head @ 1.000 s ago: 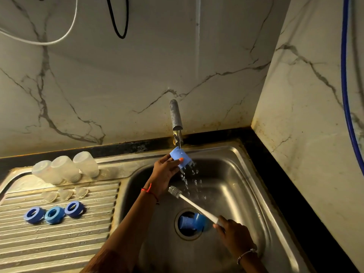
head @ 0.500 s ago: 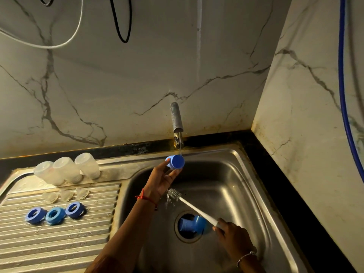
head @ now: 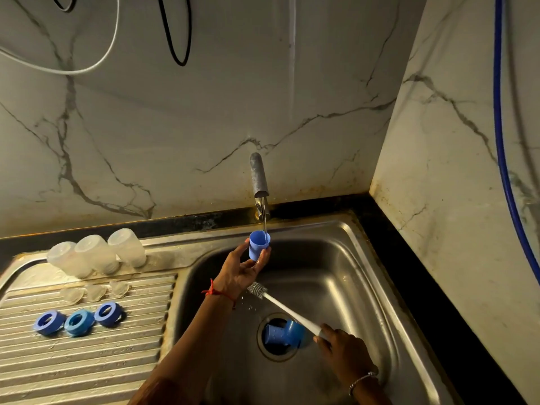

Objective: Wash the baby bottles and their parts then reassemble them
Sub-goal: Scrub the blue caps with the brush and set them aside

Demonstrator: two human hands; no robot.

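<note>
Landmark: tap [head: 258, 176], running a thin stream into the sink [head: 350, 273].
Left hand [head: 239, 273]: directly below the tap; thumb and fingers curled round the lower wall of a blue cap [head: 258, 245].
Blue cap: under the tap mouth, upright, open end up, with the stream entering near its right rim.
Right hand [head: 342, 349]: well below and right of the tap, clenched on the butt of the brush [head: 287, 309].
Brush axis: runs from the right hand up-left toward the tap; the bristle head sits just under the left hand, apart from the cap.
Governing relation: the cap mouth faces the tap, away from the bristles. Scrubbing inside probably requires tipping the cap down.
Remaining caps [head: 280, 334]: two, in the drain below the tap.
Left of tap: three inverted bottles [head: 96, 255], teats [head: 95, 292], rings [head: 79, 318].
</note>
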